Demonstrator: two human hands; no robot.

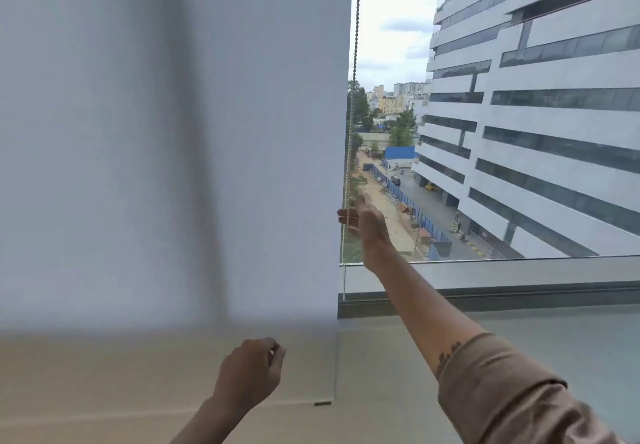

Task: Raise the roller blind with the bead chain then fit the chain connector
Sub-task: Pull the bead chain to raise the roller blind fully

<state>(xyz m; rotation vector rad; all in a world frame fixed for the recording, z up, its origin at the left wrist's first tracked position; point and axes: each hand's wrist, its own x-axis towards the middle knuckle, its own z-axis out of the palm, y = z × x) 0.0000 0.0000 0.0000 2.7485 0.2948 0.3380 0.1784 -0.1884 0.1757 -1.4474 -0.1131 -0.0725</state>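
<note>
Your right hand (367, 225) is stretched out at the centre right of the frame, its fingers (347, 217) extended and loosely spread, reaching at the bead chain (350, 138); the fingertips lie at the chain, but you cannot tell whether they pinch it or only touch it. Your left hand (251, 371) sits at the lower centre with its fingers curled into a loose fist; something small and pale shows at the fingertips, too small to tell. The chain hangs from the top of the frame down the right edge of the roller blind (173, 131), which covers the whole left half of the view and reaches down to the lower part of the frame. Beyond the window frame (519, 284) at the right stands a tall building (536, 114).
</note>
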